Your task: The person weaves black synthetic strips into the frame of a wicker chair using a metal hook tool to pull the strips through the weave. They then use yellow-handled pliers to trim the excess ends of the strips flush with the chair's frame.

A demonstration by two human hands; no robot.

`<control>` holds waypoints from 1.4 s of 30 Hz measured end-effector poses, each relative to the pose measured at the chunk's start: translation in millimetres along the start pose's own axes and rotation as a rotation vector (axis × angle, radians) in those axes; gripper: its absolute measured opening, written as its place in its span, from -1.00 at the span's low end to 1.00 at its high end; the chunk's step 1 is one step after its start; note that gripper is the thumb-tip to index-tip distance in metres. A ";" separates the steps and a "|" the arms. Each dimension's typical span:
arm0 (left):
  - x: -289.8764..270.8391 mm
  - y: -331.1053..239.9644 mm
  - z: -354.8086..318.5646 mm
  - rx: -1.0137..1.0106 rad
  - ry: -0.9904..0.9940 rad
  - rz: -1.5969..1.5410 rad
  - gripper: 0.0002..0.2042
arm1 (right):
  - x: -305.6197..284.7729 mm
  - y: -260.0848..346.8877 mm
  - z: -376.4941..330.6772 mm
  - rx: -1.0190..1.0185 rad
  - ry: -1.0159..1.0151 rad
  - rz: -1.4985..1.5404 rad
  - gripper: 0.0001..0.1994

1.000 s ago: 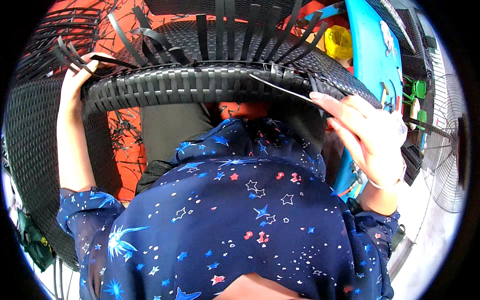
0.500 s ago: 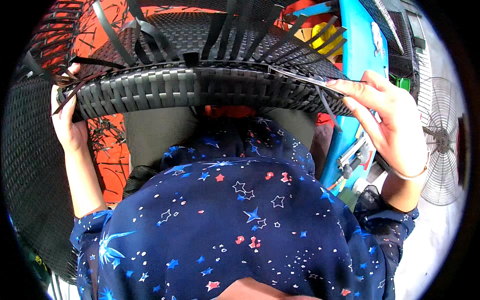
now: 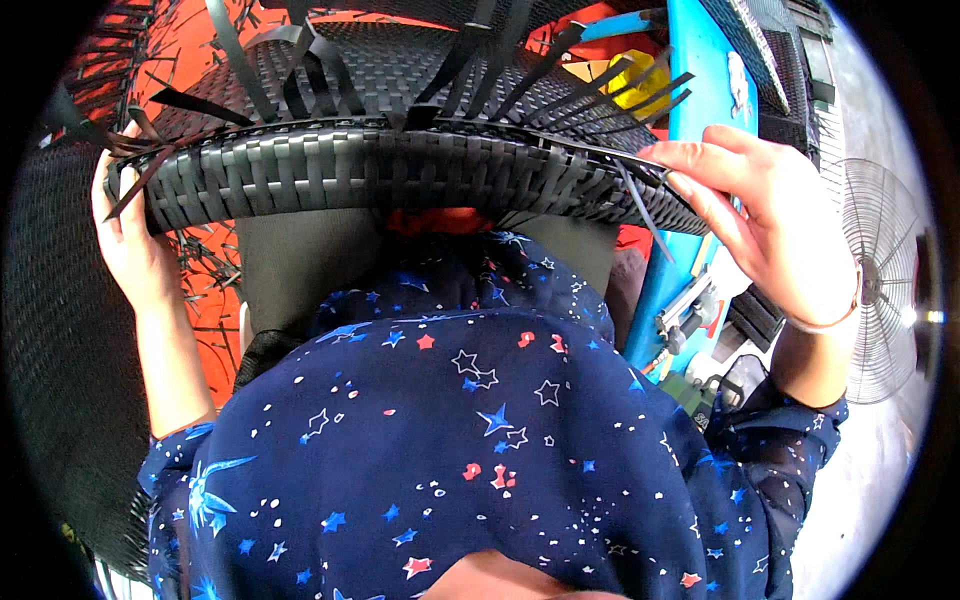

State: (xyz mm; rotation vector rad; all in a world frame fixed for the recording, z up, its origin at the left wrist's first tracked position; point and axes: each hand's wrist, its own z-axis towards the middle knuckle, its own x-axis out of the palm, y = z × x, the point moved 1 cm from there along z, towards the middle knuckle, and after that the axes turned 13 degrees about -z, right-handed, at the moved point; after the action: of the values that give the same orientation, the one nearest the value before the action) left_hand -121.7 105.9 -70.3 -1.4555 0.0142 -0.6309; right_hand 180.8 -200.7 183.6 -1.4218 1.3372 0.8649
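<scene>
Woven black band [image 3: 320, 180]: lying across the person's lap, spanning between both hands.
The left hand [image 3: 135, 240] is gripping the band's left end, its fingers being partly hidden. The right hand [image 3: 765, 220] is pinching a thin strip [image 3: 600, 152] between thumb and forefinger at the band's right end. Loose strips [image 3: 545, 72] are projecting from the band's far edge, partly blocking the view of the black woven surface [image 3: 390, 65] behind; others are crossing near the left fingers. A large woven panel [image 3: 60, 300] is standing beside the left forearm. Red ground [image 3: 208, 340], strewn with strip pieces, is showing between them. Rightward, a blue board [image 3: 697, 110] is extending past the band, a yellow bag [image 3: 640, 85] is sitting beyond the strips, and a fan [image 3: 870, 280] is standing beside the right hand.
</scene>
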 end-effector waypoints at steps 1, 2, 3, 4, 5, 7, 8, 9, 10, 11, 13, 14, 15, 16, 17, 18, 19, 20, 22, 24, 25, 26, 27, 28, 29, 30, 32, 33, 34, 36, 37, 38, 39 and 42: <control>-0.2 2.7 -3.6 0.005 -0.016 -0.018 -0.59 | 2.9 -2.1 0.9 -0.019 -0.021 0.005 -0.78; -5.4 8.8 -10.8 -0.049 -0.186 0.078 -0.54 | 4.8 -5.4 1.9 -0.028 -0.020 -0.007 -0.78; -10.8 13.0 -18.9 0.100 -0.152 0.265 -0.55 | 5.8 -8.1 3.1 -0.049 -0.024 0.006 -0.79; -8.8 13.1 -26.2 0.253 -0.142 0.454 -0.56 | 6.9 -11.2 3.7 -0.069 -0.028 0.023 -0.79; -0.8 12.4 -33.8 0.339 -0.204 0.357 -0.54 | 8.7 -12.6 2.5 -0.069 -0.037 0.023 -0.80; 7.3 -13.0 -50.3 0.723 0.047 0.726 -0.46 | 15.1 -16.8 3.0 -0.087 -0.058 0.027 -0.81; 14.7 -22.5 -55.4 0.746 0.296 0.744 -0.47 | 14.2 -15.2 2.9 -0.074 -0.057 0.003 -0.82; 24.6 -29.2 -55.8 0.658 0.593 0.718 -0.58 | 15.3 -14.9 4.7 -0.068 -0.046 -0.017 -0.83; 41.8 -28.9 -56.6 0.664 0.767 0.679 -0.63 | 17.0 -13.4 4.1 -0.059 -0.066 -0.056 -0.82; 56.2 -25.3 -60.6 0.682 0.818 0.681 -0.57 | 19.3 -11.0 3.7 -0.052 -0.083 -0.094 -0.82; 91.5 -23.2 -47.5 0.578 0.966 0.666 -0.38 | 22.0 -9.1 6.7 -0.046 -0.103 -0.096 -0.82; 109.4 -25.2 -37.8 0.519 1.007 0.737 -0.30 | 23.0 -8.9 4.2 -0.030 -0.111 -0.091 -0.81; 124.5 -26.1 -29.9 0.499 1.029 0.863 -0.19 | 25.7 -9.4 2.9 -0.027 -0.128 -0.089 -0.81; 135.6 -25.7 -26.5 0.522 1.014 0.955 -0.14 | 28.2 -7.6 1.4 -0.023 -0.146 -0.080 -0.81; 142.6 -23.3 -23.3 0.542 0.997 1.047 -0.10 | 30.4 -6.9 0.6 -0.020 -0.164 -0.070 -0.80; 144.6 -15.6 -21.6 0.616 0.971 1.131 -0.03 | 32.8 -6.5 -0.7 -0.013 -0.182 -0.048 -0.80; 142.8 -12.5 -20.6 0.597 0.974 1.126 -0.03 | 35.1 -5.8 -1.1 -0.007 -0.200 -0.026 -0.80; 139.3 -10.5 -19.0 0.577 0.976 1.122 -0.03 | 37.0 -5.0 -0.6 0.009 -0.200 -0.017 -0.82; 135.8 -3.5 -17.2 0.596 0.967 1.058 -0.05 | 43.8 -4.6 -0.8 0.051 -0.190 0.004 -0.83; 135.9 -4.0 -16.0 0.540 0.998 1.067 -0.08 | 54.4 -1.9 -3.1 0.135 -0.218 0.154 -0.82; 135.0 -4.6 -15.7 0.514 1.012 1.073 -0.10 | 60.2 0.4 -4.6 0.177 -0.235 0.229 -0.81; 134.6 -5.1 -16.7 0.530 1.001 1.068 -0.11 | 65.2 2.8 -6.3 0.172 -0.266 0.217 -0.78; 136.5 -4.8 -16.9 0.546 0.998 1.061 -0.13 | 71.3 5.2 -9.7 0.236 -0.235 0.303 -0.78; 137.7 -4.6 -16.8 0.563 0.996 1.053 -0.15 | 76.7 8.6 -13.9 0.300 -0.204 0.388 -0.78; 138.2 -4.5 -16.2 0.566 0.993 1.051 -0.17 | 79.5 12.0 -18.0 0.364 -0.172 0.474 -0.78; 138.6 -5.4 -16.4 0.571 0.994 1.053 -0.18 | 79.7 18.0 -22.0 0.331 -0.236 0.403 -0.80; 136.5 -7.6 -17.7 0.577 0.967 1.077 -0.23 | 58.0 21.8 -25.5 0.282 -0.137 0.274 -0.78; 136.9 -6.8 -16.7 0.574 0.973 1.069 -0.24 | 40.3 24.3 -28.6 0.278 -0.082 0.202 -0.76; 136.3 -7.2 -17.1 0.567 0.973 1.085 -0.24 | 32.1 22.1 -28.6 0.249 -0.073 0.184 -0.74; 136.6 -7.0 -16.5 0.541 0.969 1.101 -0.27 | 14.4 19.3 -22.1 0.209 -0.034 0.150 -0.74; 136.5 -6.0 -16.1 0.541 0.965 1.096 -0.28 | 13.9 18.4 -16.7 0.163 -0.067 0.141 -0.75; 136.0 -4.6 -15.9 0.542 0.961 1.091 -0.28 | 15.4 14.3 -9.0 0.117 -0.099 0.132 -0.76; 137.9 -3.8 -14.7 0.545 0.962 1.076 -0.29 | 15.0 10.4 -3.1 0.090 -0.120 0.114 -0.77; 140.6 -0.3 -15.0 0.558 0.953 1.072 -0.30 | 22.7 -3.1 14.0 -0.007 -0.186 0.051 -0.79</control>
State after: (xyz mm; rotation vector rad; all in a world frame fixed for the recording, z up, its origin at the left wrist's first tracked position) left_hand -9.5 35.2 -21.4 -0.3587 1.1833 -0.3147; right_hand 188.8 -194.3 158.7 -1.2843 1.2345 1.0103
